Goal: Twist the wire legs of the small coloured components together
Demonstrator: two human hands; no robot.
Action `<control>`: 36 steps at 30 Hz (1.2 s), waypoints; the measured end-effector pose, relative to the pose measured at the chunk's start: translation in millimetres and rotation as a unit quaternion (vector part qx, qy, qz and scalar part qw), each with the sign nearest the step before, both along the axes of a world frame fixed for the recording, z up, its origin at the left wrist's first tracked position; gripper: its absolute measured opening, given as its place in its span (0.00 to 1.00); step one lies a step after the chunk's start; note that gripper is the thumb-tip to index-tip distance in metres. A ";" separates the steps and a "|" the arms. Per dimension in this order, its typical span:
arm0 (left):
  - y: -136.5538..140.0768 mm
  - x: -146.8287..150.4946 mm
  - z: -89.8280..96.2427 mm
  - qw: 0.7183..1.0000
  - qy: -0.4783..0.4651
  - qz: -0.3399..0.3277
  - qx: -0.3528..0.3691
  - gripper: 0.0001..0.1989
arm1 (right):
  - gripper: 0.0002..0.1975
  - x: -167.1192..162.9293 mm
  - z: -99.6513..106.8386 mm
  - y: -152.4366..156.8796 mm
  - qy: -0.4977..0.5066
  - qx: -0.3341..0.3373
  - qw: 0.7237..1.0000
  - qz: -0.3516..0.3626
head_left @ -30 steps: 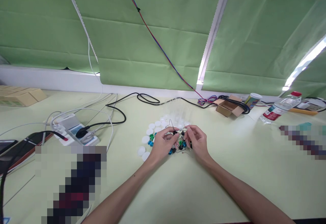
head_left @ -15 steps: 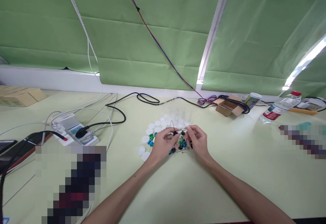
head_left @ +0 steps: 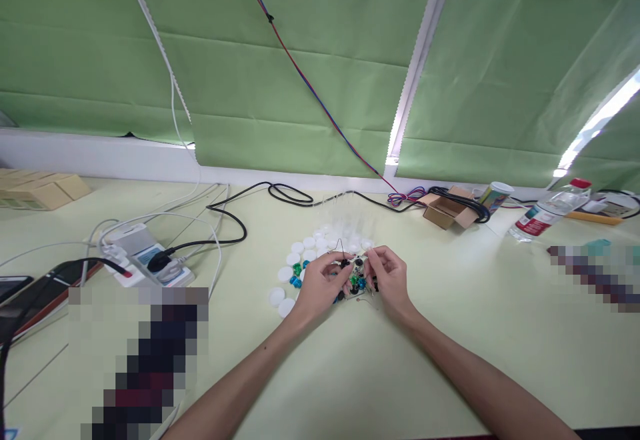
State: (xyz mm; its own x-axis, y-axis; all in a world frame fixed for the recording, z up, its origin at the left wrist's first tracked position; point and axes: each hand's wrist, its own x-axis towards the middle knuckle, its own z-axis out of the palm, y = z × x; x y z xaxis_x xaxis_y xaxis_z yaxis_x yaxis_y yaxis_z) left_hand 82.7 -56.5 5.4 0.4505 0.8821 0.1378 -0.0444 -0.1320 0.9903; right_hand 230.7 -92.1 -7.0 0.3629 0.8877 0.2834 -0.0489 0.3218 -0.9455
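My left hand [head_left: 320, 287] is closed in a pinch on a small black part with a thin bent wire [head_left: 341, 247] standing up from it. Close by on the right, my right hand [head_left: 389, 277] has its thumb and forefinger pressed together. Between the fingertips is a small pale piece, too fine to name. Beneath and between the hands lies a pile of small blue, green and black parts [head_left: 356, 283]. Several round white discs [head_left: 286, 275] spread out left of and behind my left hand. Behind the hands stand thin clear tubes [head_left: 345, 212], partly see-through.
At the left are a white power strip [head_left: 170, 270] with plugs and cables and a dark phone [head_left: 55, 287]. A black cable [head_left: 240, 223] loops across the back. An open cardboard box [head_left: 447, 212], a can [head_left: 495, 197] and a water bottle [head_left: 550, 210] stand back right.
Both hands stay nearly in place. The thin pale stick seen between the fingertips earlier shows less now, and the bent wire has shifted slightly to the right.
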 end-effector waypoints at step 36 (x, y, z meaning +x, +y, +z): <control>-2.7 0.0 -0.9 0.999 0.002 -0.026 0.035 0.12 | 0.20 3.3 -3.7 1.4 -0.005 -0.029 1.000 -0.008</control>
State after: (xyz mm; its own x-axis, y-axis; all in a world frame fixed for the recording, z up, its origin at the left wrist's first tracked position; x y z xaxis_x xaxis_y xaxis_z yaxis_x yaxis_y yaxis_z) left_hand 82.7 -59.2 4.5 0.4961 0.8457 0.1968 -0.0489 -0.1991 0.9788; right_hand 234.0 -90.7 -10.6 0.3740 0.8970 0.2355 -0.0345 0.2672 -0.9630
